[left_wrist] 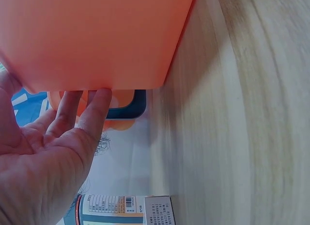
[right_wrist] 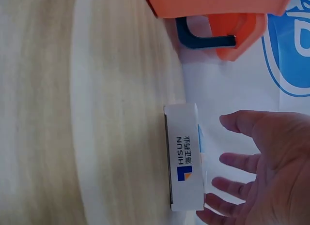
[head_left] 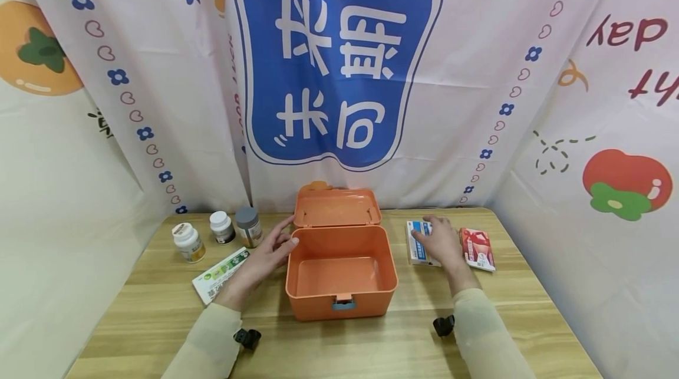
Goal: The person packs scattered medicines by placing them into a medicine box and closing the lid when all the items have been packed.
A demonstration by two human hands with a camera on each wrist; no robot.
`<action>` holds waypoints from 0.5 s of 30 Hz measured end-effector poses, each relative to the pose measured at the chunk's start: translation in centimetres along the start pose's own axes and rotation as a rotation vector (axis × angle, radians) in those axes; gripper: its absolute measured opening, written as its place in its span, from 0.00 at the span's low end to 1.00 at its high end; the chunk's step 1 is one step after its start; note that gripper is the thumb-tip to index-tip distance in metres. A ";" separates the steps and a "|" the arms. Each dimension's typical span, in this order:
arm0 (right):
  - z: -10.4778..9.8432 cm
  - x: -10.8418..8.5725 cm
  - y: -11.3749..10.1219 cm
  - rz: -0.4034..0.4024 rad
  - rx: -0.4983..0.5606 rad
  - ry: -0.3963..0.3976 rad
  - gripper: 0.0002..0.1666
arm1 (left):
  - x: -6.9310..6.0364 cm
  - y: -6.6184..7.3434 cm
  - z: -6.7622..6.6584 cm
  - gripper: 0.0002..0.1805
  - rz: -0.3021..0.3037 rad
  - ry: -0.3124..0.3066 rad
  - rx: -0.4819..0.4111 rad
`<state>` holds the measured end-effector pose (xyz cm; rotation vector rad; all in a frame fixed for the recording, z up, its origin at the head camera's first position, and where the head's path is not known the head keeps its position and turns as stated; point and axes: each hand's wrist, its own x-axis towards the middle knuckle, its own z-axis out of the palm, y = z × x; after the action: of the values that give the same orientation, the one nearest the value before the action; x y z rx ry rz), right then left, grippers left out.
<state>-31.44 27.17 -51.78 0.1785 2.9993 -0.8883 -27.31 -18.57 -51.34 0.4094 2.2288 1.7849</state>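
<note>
An orange box [head_left: 342, 305] stands in the middle of the table, its lid [head_left: 339, 205] raised at the back. My left hand [head_left: 265, 258] touches the box's left wall with its fingertips, fingers fairly straight; the left wrist view shows that hand [left_wrist: 63, 142] against the orange wall [left_wrist: 97, 41]. Over a blue and white medicine box [head_left: 417, 249] on the right is my right hand [head_left: 441, 243], fingers spread. In the right wrist view the hand [right_wrist: 266, 167] is beside the white box [right_wrist: 184, 157], with nothing gripped.
A red box [head_left: 479, 249] lies right of my right hand. At the left are a white bottle [head_left: 188, 243], a black-and-white bottle [head_left: 222, 228], a grey-capped bottle [head_left: 249, 227] and a green and white box [head_left: 217, 273]. A printed curtain [head_left: 451, 102] hangs behind the table.
</note>
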 end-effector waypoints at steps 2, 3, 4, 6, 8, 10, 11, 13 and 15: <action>0.2 -0.2 -0.2 0.014 -0.018 -0.007 0.46 | 0.0 -0.1 0.0 0.42 0.003 -0.005 -0.005; 0.4 -0.2 -0.3 0.022 -0.026 -0.012 0.46 | 0.0 -0.1 0.0 0.42 0.005 -0.006 -0.005; 0.4 -0.3 -0.4 0.028 -0.031 -0.017 0.47 | 0.0 -0.2 0.0 0.42 0.009 -0.009 -0.007; 0.6 -0.4 -0.6 0.045 -0.038 -0.030 0.48 | 0.0 -0.2 0.0 0.42 0.012 -0.010 -0.008; 0.6 -0.4 -0.9 0.059 -0.042 -0.040 0.49 | 0.1 -0.3 0.0 0.42 0.015 -0.009 -0.006; 0.7 -0.5 -1.1 0.073 -0.039 -0.048 0.50 | 0.1 -0.3 -0.1 0.42 0.016 -0.006 -0.003; 0.7 -0.5 -1.1 0.078 -0.040 -0.051 0.51 | 0.1 -0.3 -0.1 0.41 0.014 -0.004 -0.003; 0.8 -0.5 -1.2 0.084 -0.037 -0.054 0.52 | 0.1 -0.3 -0.1 0.41 0.012 -0.002 -0.005; 0.8 -0.6 -1.3 0.088 -0.033 -0.055 0.52 | 0.1 -0.3 -0.1 0.41 0.010 -0.004 -0.006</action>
<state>-31.02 25.57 -51.76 0.2787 2.9286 -0.8208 -27.47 -18.64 -51.58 0.4237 2.2215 1.7943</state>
